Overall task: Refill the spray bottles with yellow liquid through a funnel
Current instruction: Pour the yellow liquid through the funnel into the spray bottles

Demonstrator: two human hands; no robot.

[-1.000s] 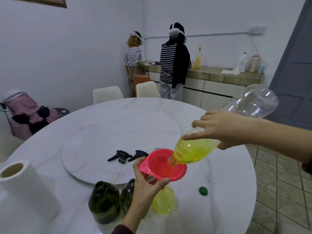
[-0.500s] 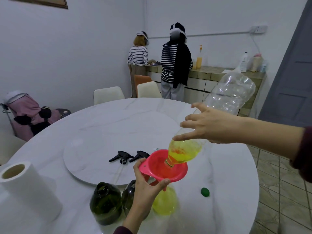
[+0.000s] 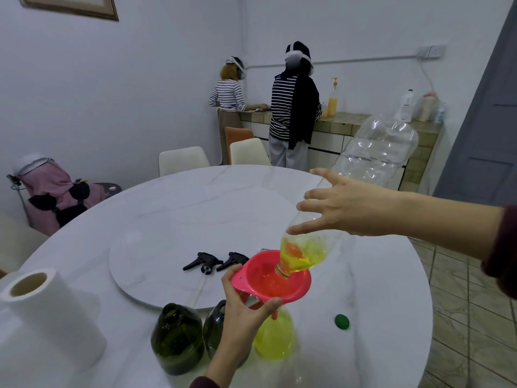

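My right hand [image 3: 347, 210] grips a large clear plastic bottle [image 3: 372, 161] tipped steeply, mouth down in a pink funnel [image 3: 291, 288]. A little yellow liquid [image 3: 305, 253] is left near its neck. My left hand [image 3: 246, 306] pinches the funnel's rim. The funnel's spout sits in a clear spray bottle [image 3: 275, 338] that holds yellow liquid. Two dark green bottles [image 3: 177, 338] [image 3: 214, 331] stand open to its left, the nearer one partly behind my left hand.
Two black spray heads [image 3: 202, 261] [image 3: 233, 259] lie on the round turntable [image 3: 156, 247] of the white marble table [image 3: 377, 303]. A green cap [image 3: 342, 321] lies right. A paper towel roll [image 3: 47, 312] stands left. Chairs and two people are at the far counter.
The clear bottle has been tipped up more steeply, its base rising and swinging left. Much of its yellow liquid has drained through the funnel. The left hand has stayed on the funnel.
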